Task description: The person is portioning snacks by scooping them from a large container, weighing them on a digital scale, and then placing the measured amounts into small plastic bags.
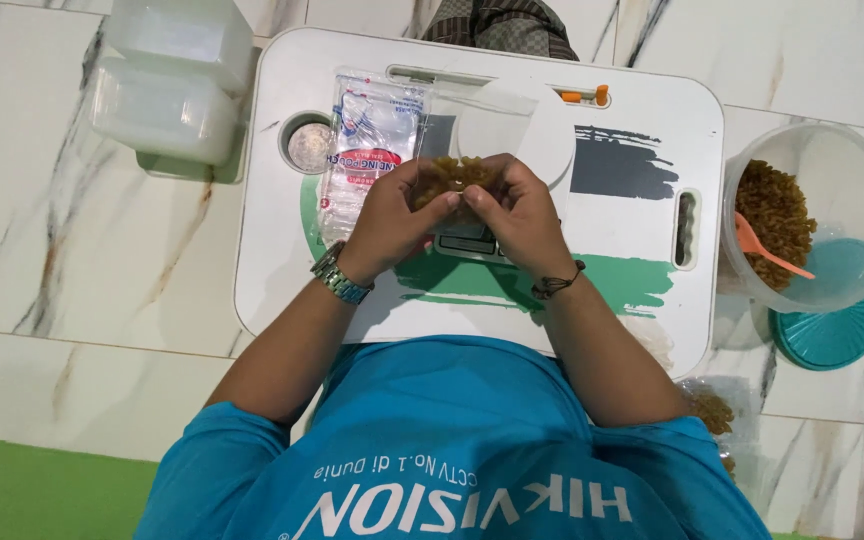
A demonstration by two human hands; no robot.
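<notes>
Pinching snack bag (455, 177), fingers (449, 203) closed.

In my view: a white lap table (652, 120) with grey and green paint strokes on a marble floor (52, 250). A metal cup (309, 146) sits in its round holder. Stacked clear lidded boxes (174, 75) at upper left. At right, a clear tub (857, 170) of brown snacks with an orange scoop (767, 250), on a teal lid (832, 335).

Scale (472, 240) mostly behind hands (457, 215)
</notes>
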